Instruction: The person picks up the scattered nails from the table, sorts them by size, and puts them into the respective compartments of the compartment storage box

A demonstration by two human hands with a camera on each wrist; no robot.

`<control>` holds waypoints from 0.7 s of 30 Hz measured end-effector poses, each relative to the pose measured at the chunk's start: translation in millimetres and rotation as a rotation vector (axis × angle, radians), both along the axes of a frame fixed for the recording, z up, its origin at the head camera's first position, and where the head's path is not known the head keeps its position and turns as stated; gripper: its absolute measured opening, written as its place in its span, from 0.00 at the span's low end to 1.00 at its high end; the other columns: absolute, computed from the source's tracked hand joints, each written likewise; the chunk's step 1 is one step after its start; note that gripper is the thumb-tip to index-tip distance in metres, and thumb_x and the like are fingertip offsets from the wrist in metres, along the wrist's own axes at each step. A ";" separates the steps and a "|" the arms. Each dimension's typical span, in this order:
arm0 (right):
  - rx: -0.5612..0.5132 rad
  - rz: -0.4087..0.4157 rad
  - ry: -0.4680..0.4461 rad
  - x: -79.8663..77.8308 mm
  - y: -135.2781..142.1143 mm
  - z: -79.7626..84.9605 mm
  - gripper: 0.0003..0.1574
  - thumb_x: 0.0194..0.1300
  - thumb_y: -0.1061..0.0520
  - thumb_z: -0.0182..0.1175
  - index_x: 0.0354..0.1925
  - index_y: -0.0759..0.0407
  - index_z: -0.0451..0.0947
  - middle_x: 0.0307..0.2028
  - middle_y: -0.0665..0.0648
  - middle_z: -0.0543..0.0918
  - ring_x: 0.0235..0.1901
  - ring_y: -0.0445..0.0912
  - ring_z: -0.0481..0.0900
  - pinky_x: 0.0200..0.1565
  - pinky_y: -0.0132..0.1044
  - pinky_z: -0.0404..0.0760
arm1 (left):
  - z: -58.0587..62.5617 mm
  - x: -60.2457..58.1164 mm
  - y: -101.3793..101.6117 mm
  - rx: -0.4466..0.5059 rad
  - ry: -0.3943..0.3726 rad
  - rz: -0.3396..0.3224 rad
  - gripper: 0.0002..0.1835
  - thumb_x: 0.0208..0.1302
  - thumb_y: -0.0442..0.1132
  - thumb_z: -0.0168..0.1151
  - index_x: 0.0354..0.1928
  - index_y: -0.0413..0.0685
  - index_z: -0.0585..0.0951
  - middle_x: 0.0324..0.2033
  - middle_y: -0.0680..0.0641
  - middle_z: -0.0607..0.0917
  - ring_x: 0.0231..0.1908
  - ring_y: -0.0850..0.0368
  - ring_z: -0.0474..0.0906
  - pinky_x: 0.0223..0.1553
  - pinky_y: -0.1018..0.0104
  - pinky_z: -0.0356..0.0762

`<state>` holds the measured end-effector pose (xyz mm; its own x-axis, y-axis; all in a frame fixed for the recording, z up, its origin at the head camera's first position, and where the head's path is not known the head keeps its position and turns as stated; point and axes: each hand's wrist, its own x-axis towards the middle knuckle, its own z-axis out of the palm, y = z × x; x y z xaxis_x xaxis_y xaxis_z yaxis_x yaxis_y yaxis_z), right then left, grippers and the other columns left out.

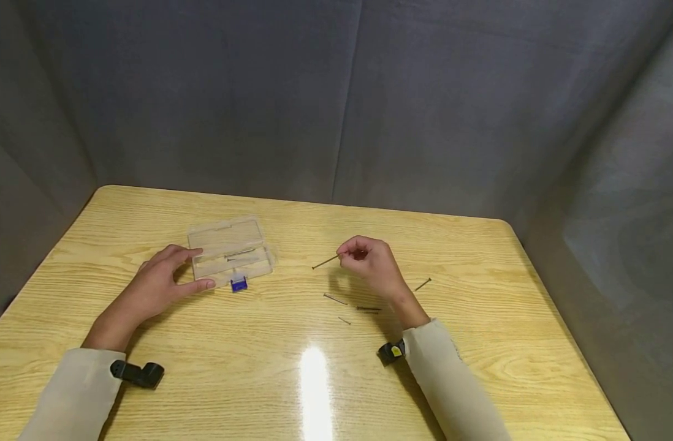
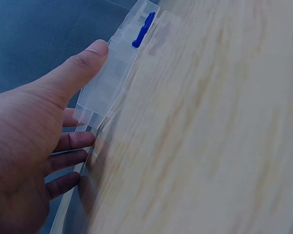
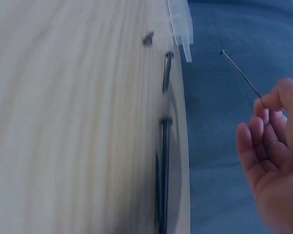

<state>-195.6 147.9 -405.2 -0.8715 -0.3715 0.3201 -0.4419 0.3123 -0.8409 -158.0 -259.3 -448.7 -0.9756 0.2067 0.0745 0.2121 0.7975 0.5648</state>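
Observation:
My left hand [image 1: 159,283] is at the near end of a clear plastic box [image 1: 262,267], thumb along its front edge and index finger at the back edge of its tray. The box's lid stands open, a blue latch [image 1: 239,285] hangs at the front, and nails [image 1: 239,252] lie inside. My right hand [image 1: 372,264] pinches a long nail [image 3: 240,73] by one end between thumb and index finger, above the table. The nail's head points left, toward the box. In the right wrist view, the other fingers are loosely curled.
Below my right hand, several loose nails lie on the wooden table [image 1: 231,380]: a thin nail [image 1: 335,299], a thicker nail [image 1: 369,309] and a short nail [image 1: 344,320]. Another nail [image 1: 423,284] lies right of my right wrist. A grey curtain [image 1: 231,104] stands behind the table.

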 end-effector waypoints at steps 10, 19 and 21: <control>-0.037 0.021 0.008 -23.4 -32.1 -24.0 0.05 0.65 0.71 0.63 0.38 0.70 0.85 0.31 0.54 0.86 0.27 0.47 0.76 0.32 0.34 0.75 | -1.7 -1.1 2.9 -0.001 0.007 -0.017 0.48 0.64 0.62 0.70 0.72 0.32 0.69 0.61 0.32 0.73 0.63 0.27 0.67 0.60 0.29 0.63; -0.078 0.006 -0.013 -39.6 -77.5 -30.9 0.06 0.67 0.69 0.63 0.39 0.68 0.86 0.31 0.56 0.87 0.26 0.45 0.76 0.32 0.34 0.75 | -0.5 -0.9 0.4 0.001 0.025 -0.023 0.46 0.64 0.61 0.71 0.71 0.32 0.71 0.58 0.33 0.75 0.60 0.28 0.70 0.58 0.30 0.63; -0.094 -0.014 -0.047 -42.1 -86.3 -31.8 0.06 0.68 0.68 0.63 0.40 0.67 0.87 0.30 0.56 0.86 0.26 0.44 0.75 0.32 0.33 0.74 | -0.6 -0.4 0.5 0.001 0.024 -0.023 0.46 0.64 0.61 0.71 0.71 0.32 0.71 0.58 0.33 0.75 0.60 0.28 0.70 0.59 0.30 0.63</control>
<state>-237.6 61.5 -437.0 -0.8915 -0.3290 0.3116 -0.3973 0.2371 -0.8865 -158.4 -258.8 -449.2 -0.9684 0.2291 0.0984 0.2441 0.7918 0.5599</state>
